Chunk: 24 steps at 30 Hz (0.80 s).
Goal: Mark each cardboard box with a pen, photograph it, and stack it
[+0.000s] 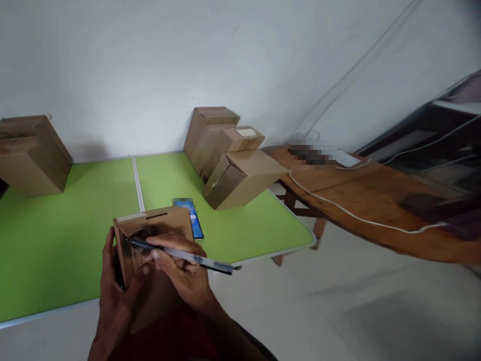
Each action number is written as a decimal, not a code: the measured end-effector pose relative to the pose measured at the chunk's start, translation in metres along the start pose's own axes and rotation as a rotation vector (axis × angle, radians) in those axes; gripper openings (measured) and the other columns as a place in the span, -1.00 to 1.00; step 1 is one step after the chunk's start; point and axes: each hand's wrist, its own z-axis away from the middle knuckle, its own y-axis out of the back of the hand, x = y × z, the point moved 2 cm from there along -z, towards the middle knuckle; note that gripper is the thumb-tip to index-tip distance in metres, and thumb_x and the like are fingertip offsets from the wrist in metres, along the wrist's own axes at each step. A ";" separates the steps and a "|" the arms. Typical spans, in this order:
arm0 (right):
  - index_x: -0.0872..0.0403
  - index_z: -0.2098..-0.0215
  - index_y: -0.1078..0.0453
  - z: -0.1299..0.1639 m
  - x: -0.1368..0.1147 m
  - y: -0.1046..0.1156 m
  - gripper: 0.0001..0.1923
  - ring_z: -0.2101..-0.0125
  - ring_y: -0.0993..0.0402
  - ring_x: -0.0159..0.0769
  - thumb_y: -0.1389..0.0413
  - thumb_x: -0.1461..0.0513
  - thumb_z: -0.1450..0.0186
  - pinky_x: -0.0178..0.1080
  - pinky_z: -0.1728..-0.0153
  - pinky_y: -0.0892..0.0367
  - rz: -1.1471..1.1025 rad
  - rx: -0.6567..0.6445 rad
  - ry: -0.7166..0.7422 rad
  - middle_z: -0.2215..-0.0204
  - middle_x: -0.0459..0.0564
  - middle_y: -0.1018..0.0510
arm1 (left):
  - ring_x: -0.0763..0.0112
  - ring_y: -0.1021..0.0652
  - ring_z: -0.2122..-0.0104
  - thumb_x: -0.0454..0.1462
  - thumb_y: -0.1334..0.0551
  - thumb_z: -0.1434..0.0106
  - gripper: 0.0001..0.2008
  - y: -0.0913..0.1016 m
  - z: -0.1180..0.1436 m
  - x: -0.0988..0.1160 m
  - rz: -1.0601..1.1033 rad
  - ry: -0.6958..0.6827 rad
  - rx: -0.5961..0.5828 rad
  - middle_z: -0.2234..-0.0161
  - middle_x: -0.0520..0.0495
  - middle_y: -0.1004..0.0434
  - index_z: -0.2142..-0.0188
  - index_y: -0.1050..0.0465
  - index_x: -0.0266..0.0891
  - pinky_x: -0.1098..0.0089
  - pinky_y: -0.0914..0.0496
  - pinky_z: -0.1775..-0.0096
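A small cardboard box [171,228] is tilted against me at the near edge of the green table. My left hand [120,291] grips its left side, with the thumb on the face towards me and fingers around the edge. Between the fingers and thumb of my right hand [184,271] is a pen [210,261] with a clear barrel and dark ends. Its dark tip end points left and meets the box near a dark smudged patch by the upper left edge. A short dark slot shows near the box's top edge. Just behind the box lies a phone [196,224] with a blue screen.
Several cardboard boxes [246,178] stand on the green table [101,200], against the wall at the back right. More cardboard boxes [35,155] stand at the far left. To the right, a wooden table [376,200] carries a white cable [349,216].
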 end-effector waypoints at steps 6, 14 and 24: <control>0.00 0.19 -0.70 0.010 0.004 0.011 -0.83 0.45 -0.59 -0.35 -0.27 0.15 -0.50 -0.32 0.41 -0.48 0.049 -0.019 -0.045 0.36 -0.04 -0.71 | -0.15 -0.48 -0.44 0.09 -0.52 -0.27 0.03 0.006 -0.007 -0.007 -0.043 -0.039 0.014 -0.54 -0.27 -0.35 -0.60 -0.15 0.07 -0.04 -0.48 -0.36; 0.01 0.10 -0.59 -0.011 0.016 0.013 -0.74 0.48 -0.56 -0.36 -0.27 -0.01 -0.53 -0.36 0.46 -0.45 -0.054 0.225 -0.078 0.42 -0.08 -0.66 | -0.16 -0.56 -0.38 0.11 -0.53 -0.25 0.07 0.006 -0.007 -0.007 -0.052 0.020 0.002 -0.50 -0.29 -0.40 -0.62 -0.12 0.07 -0.04 -0.56 -0.27; -0.01 0.11 -0.38 -0.054 0.031 0.031 -0.68 0.43 -0.55 -0.33 0.01 -0.01 -0.68 -0.33 0.44 -0.41 0.268 0.230 -0.118 0.27 -0.05 -0.67 | -0.32 -0.47 -0.41 0.19 -0.55 -0.14 0.20 0.045 -0.028 -0.023 -0.187 0.055 0.197 -0.44 -0.30 -0.44 -0.64 -0.09 0.04 -0.31 -0.37 -0.39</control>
